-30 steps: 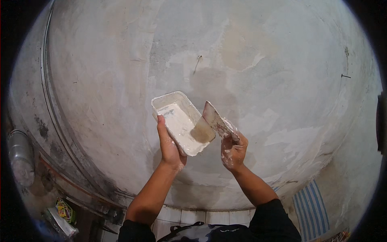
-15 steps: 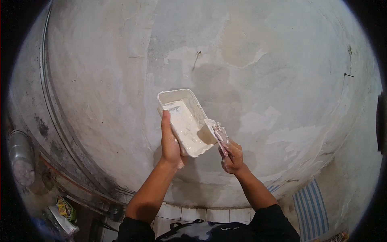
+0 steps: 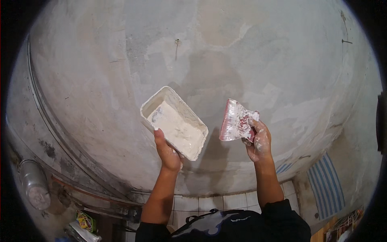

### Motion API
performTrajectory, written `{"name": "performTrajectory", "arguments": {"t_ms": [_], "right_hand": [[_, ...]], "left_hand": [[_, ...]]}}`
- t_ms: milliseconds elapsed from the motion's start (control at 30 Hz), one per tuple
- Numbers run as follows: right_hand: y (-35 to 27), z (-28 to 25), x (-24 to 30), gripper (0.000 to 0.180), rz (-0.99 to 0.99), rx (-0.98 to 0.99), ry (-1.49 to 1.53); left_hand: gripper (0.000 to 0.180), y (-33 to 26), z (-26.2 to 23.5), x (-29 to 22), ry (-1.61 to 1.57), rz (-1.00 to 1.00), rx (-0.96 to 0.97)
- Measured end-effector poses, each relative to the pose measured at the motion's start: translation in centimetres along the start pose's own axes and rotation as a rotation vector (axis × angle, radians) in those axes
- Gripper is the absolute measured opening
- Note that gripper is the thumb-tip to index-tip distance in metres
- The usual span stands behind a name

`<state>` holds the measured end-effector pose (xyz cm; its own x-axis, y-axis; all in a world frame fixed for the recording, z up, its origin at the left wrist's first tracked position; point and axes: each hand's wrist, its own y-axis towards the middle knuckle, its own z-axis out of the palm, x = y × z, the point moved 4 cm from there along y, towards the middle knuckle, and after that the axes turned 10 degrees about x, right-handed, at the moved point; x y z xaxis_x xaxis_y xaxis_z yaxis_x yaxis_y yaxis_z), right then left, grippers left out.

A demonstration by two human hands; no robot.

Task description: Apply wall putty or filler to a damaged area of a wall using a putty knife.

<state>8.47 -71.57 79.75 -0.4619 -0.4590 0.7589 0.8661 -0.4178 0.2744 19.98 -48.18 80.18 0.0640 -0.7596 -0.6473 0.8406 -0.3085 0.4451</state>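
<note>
My left hand [image 3: 167, 153] grips a white rectangular tub [image 3: 144, 105] by its near left side, thumb over the rim. Wet, cream-white filler paste [image 3: 175, 127] covers the tub's bottom and smears its walls. To the right, my right hand [image 3: 260, 141] is closed around the handle of a wide putty knife [image 3: 238, 121], red and coated with white paste. The blade points left, apart from the tub. White smears mark the right fingers. Both hands are in front of a patchy grey plastered wall [image 3: 282, 52].
A nail [image 3: 346, 41] sticks out of the wall at upper right, and a small hook [image 3: 177, 41] is near the top middle. A metal cylinder [image 3: 34, 183] stands at lower left by a pipe [image 3: 36, 94]. A blue-striped cloth [image 3: 326, 185] hangs at lower right above white tiles [image 3: 209, 203].
The putty knife has left the tub's rim and moved right and up, its wide face now showing. The tub has shifted slightly left. The whole view has turned a little to the right.
</note>
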Motion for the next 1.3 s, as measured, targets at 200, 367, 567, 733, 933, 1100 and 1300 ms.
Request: {"name": "performTrajectory", "arguments": {"t_ms": [200,367,567,733,933,1100,1300], "right_hand": [[-1.9,2.4,-2.0,0.017,-0.04,0.007,-0.195],[-2.7,3.1,-3.2,0.022,-0.152,-0.063,-0.37],[-2.5,3.8,-3.2,0.022,-0.236,-0.113,-0.457],[-0.1,5.5,-0.2,0.02,-0.385,-0.051,-0.26],[5.2,7.3,7.3,0.02,-0.837,-0.03,-0.491],[7.3,13.0,11.7,0.034,-1.614,-0.068,-1.599],[11.2,15.6,11.0,0.036,-1.711,-0.122,-1.863]], "left_hand": [[0.084,-0.9,-2.8,2.8,0.182,0.101,0.122],[0.084,-1.6,-4.4,3.7,0.261,0.203,0.13],[0.081,-2.7,-3.6,4.6,0.298,0.195,0.205],[0.082,-2.4,-2.5,4.5,0.183,0.088,0.099],[0.081,-1.0,-0.2,2.5,-0.025,0.015,0.036],[0.081,-0.7,-0.1,1.6,-0.051,0.038,0.058],[0.08,-0.5,-1.5,1.7,0.011,0.065,0.04]]}}
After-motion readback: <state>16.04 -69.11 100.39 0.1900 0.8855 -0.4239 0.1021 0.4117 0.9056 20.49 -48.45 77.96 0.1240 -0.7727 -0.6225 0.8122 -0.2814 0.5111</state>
